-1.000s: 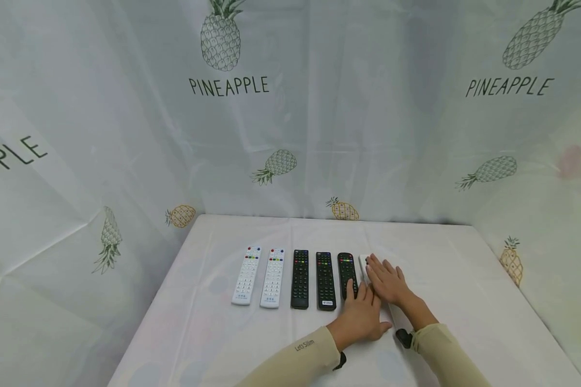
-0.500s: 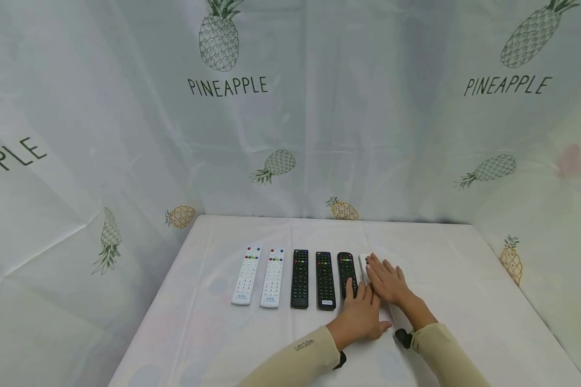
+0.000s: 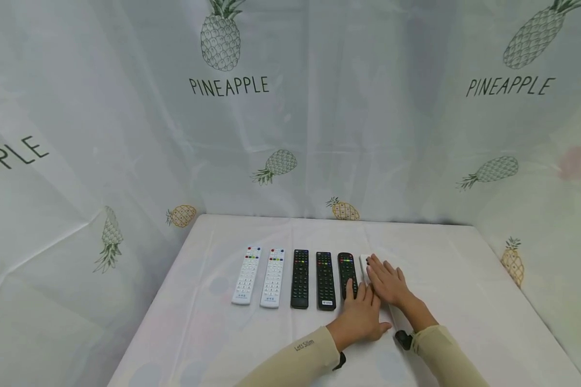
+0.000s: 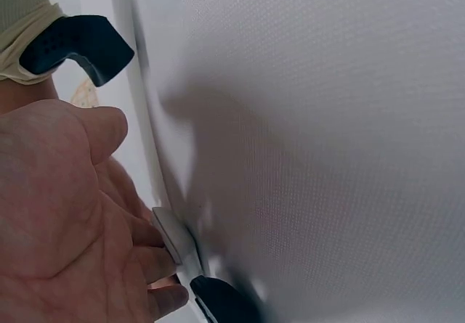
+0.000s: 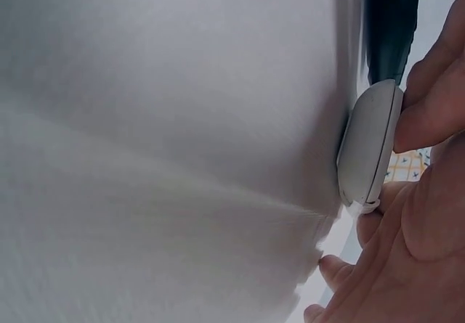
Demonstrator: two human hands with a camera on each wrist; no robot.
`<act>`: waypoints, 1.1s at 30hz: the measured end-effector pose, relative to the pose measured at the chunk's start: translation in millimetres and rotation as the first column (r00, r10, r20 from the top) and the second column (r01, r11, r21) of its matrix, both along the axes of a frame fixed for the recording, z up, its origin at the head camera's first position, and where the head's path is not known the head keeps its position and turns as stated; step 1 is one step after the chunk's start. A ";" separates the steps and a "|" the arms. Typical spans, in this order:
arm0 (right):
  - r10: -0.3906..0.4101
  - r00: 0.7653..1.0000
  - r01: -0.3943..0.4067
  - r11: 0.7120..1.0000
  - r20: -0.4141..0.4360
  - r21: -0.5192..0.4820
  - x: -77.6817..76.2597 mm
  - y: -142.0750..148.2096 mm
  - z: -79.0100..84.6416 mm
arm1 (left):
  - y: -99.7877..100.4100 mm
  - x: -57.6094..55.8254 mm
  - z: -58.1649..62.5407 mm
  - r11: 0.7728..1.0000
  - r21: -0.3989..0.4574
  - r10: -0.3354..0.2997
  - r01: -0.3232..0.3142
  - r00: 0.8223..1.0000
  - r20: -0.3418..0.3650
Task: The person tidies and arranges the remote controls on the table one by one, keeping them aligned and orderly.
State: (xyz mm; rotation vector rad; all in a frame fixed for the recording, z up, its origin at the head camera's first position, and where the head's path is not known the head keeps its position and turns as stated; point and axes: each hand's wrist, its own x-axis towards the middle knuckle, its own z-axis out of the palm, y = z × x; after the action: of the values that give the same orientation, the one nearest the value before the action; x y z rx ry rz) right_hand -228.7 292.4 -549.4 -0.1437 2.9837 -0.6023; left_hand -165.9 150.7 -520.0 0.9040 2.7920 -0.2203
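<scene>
A white remote control (image 3: 364,264) lies at the right end of a row of remotes, mostly hidden under both hands. My right hand (image 3: 389,280) rests on it with the fingers extended up and to the left. My left hand (image 3: 360,316) lies palm down over its lower end, fingers stretched, touching the right hand. One left fingertip reaches the lower part of the black rounded remote (image 3: 346,269) beside it. In the right wrist view the white remote (image 5: 369,145) stands below the fingers. The left wrist view has its edge (image 4: 174,237) under the left fingertips.
Further left in the row lie two black remotes (image 3: 299,279) (image 3: 325,282) and two white remotes (image 3: 273,279) (image 3: 246,277). A white cloth covers the table (image 3: 445,258). Behind hangs a pineapple-printed curtain (image 3: 368,134). Each wrist wears a black device (image 3: 404,339).
</scene>
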 end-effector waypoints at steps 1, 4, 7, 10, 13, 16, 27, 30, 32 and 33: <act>0.001 1.000 -0.001 1.000 0.001 0.004 -0.2 -0.1 0.3 | -0.2 0.0 0.3 1.000 -0.002 -0.001 0.001 1.000 -0.003; 0.000 1.000 0.000 1.000 -0.004 0.012 -0.8 -0.7 2.0 | -1.4 -0.4 0.8 1.000 -0.006 -0.007 0.007 1.000 -0.015; 0.001 1.000 -0.001 1.000 -0.018 0.024 -1.1 -1.8 4.2 | -2.4 -0.8 1.6 1.000 -0.004 -0.013 0.013 1.000 -0.017; 0.005 0.999 -0.004 1.000 -0.036 0.028 -1.1 -3.1 6.3 | -2.9 -0.9 2.5 1.000 0.001 -0.014 0.014 1.000 -0.014; 0.005 0.999 -0.004 0.999 -0.036 0.033 -0.5 -2.8 6.3 | -2.8 -0.5 2.7 1.000 -0.001 -0.015 0.015 1.000 -0.019; 0.004 0.999 -0.003 0.999 -0.032 0.041 0.3 -1.9 4.7 | -2.9 -0.5 3.1 1.000 0.001 -0.024 0.024 1.000 -0.018; 0.003 0.998 -0.001 0.999 -0.057 0.044 1.9 -1.8 -0.4 | -2.7 -1.3 2.7 1.000 0.014 -0.018 0.018 1.000 -0.002; 0.010 0.997 -0.007 0.999 -0.074 0.038 3.0 -1.1 -2.1 | -2.1 -0.3 1.4 1.000 0.018 -0.020 0.020 1.000 -0.009; 0.013 0.997 -0.010 0.999 -0.078 0.035 3.9 -0.9 -2.9 | -1.8 0.7 1.5 1.000 0.017 -0.024 0.024 1.000 -0.018; 0.015 0.997 -0.012 0.999 -0.078 0.036 4.3 -0.8 -3.2 | -1.5 1.1 1.7 1.000 0.014 -0.024 0.025 0.999 -0.027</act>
State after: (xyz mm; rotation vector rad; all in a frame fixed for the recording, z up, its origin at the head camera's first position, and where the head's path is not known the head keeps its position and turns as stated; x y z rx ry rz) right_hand -224.4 291.6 -552.6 -0.1893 3.0645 -0.5551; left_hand -164.8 149.2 -518.3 0.9458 2.8111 -0.2184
